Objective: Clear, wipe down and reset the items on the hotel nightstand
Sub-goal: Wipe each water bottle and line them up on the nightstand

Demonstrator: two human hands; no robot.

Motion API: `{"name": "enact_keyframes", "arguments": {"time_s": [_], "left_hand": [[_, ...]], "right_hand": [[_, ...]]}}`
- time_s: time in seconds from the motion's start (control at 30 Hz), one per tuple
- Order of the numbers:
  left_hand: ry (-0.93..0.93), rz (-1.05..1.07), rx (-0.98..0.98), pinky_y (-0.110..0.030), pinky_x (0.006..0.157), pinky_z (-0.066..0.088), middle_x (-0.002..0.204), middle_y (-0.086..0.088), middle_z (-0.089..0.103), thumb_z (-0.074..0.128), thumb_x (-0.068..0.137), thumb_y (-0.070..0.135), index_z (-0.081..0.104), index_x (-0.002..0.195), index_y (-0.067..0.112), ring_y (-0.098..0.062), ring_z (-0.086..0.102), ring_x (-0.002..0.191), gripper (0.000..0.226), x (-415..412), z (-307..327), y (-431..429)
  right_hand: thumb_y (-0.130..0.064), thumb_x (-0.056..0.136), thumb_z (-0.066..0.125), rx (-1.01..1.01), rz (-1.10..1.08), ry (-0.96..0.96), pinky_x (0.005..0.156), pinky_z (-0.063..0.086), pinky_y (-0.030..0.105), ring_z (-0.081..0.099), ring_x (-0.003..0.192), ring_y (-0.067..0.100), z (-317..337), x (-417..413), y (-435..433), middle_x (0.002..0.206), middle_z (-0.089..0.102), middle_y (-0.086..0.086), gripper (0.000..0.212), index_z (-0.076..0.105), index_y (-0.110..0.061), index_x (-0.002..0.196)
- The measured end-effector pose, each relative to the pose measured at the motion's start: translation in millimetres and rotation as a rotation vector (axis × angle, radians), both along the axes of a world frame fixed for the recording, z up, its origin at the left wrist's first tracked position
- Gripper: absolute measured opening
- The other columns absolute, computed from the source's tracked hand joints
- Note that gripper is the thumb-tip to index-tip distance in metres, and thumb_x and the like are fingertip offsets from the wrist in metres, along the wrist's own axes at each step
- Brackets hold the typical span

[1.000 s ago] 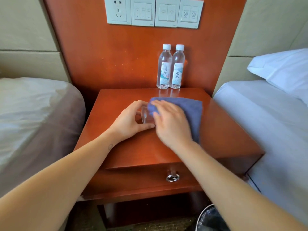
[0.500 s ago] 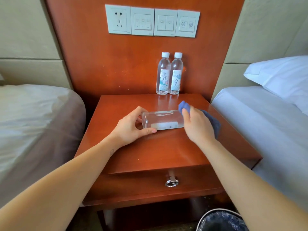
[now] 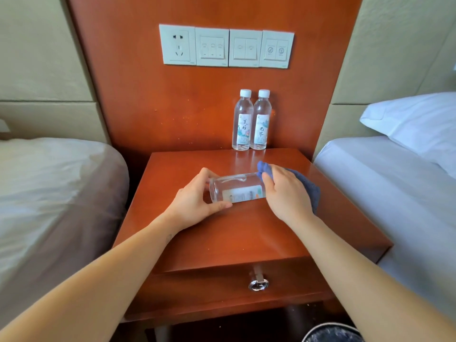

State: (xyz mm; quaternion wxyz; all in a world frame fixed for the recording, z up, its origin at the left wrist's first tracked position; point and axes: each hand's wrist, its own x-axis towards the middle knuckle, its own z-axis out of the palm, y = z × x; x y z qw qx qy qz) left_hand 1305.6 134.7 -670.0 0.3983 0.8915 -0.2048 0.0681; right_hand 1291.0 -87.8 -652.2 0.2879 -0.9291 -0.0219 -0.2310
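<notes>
Bright daylight, sharp, edges bowed (wide-angle)

A hotel bedroom, shown by a wooden nightstand (image 3: pixel 246 238) between a made bed (image 3: pixel 49 193) at 9 o'clock and a second bed (image 3: pixel 394 193) at 3 o'clock, with wall switches (image 3: pixel 245 48) and two water bottles (image 3: pixel 244 122) at 12 o'clock.

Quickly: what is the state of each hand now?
Left hand: grips the base of the sideways bottle.
Right hand: holds the blue cloth at the bottle's other end.

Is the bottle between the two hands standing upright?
No, the bottle lies sideways, its base gripped by the left hand and its other end covered by the blue cloth in the right hand.
</notes>
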Motion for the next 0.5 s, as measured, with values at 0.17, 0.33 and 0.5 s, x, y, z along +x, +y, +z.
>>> {"name": "enact_keyframes", "arguments": {"time_s": [0.17, 0.33, 0.5], "left_hand": [[0.049, 0.063, 0.027, -0.044, 0.101, 0.044, 0.112, 0.012, 0.064, 0.043, 0.065, 0.086, 0.047, 0.116, 0.035, -0.015, 0.059, 0.11, 0.073, -0.4, 0.2, -3.1], [0.091, 0.075, 0.03, -0.043, 0.097, 0.048, 0.114, 0.009, 0.066, 0.044, 0.063, 0.086, 0.053, 0.116, 0.03, -0.015, 0.062, 0.108, 0.077, -2.1, 2.4, -1.0], [0.059, 0.06, -0.014, -0.044, 0.096, 0.048, 0.107, 0.012, 0.067, 0.055, 0.068, 0.073, 0.055, 0.113, 0.025, -0.011, 0.065, 0.104, 0.066, -10.9, 6.5, -3.4]], "right_hand": [[-0.029, 0.101, 0.037, -0.031, -0.016, -0.048, 0.091, 0.045, 0.037, 0.058, 0.11, 0.025, 0.8, 3.0, 1.5, 0.114, 0.067, 0.003, 0.032, 0.061, -0.01, 0.109], [-0.025, 0.101, 0.039, -0.043, -0.042, -0.045, 0.087, 0.037, 0.034, 0.055, 0.11, 0.029, -0.4, 5.0, 3.7, 0.113, 0.065, 0.009, 0.029, 0.061, -0.007, 0.108], [-0.027, 0.093, 0.036, -0.125, 0.139, -0.152, 0.108, 0.035, 0.041, 0.053, 0.122, 0.027, -6.4, -12.3, 45.2, 0.125, 0.064, 0.007, 0.044, 0.064, -0.006, 0.121]]}}
